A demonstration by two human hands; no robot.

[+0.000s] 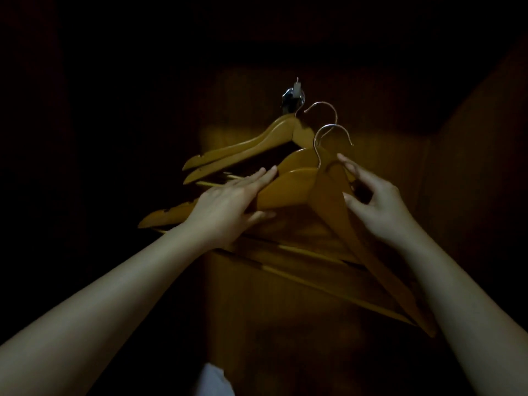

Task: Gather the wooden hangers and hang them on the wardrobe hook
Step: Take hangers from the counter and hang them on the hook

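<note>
In the dim head view a chrome wardrobe hook (294, 100) sticks out of the dark wooden wall. Two wooden hangers (245, 147) hang from it, slanting down to the left. In front of them I hold two more wooden hangers (288, 190) whose metal hooks (328, 132) point up and are free of the wardrobe hook. My left hand (231, 207) grips their left arm, fingers on top and thumb underneath. My right hand (377, 201) pinches the right arm near the neck, between thumb and fingers.
The wardrobe's inside wall (471, 167) rises on the right, the back panel (371, 138) stands straight ahead. Everything to the left is black. A white patch of cloth (213, 381) shows at the bottom edge.
</note>
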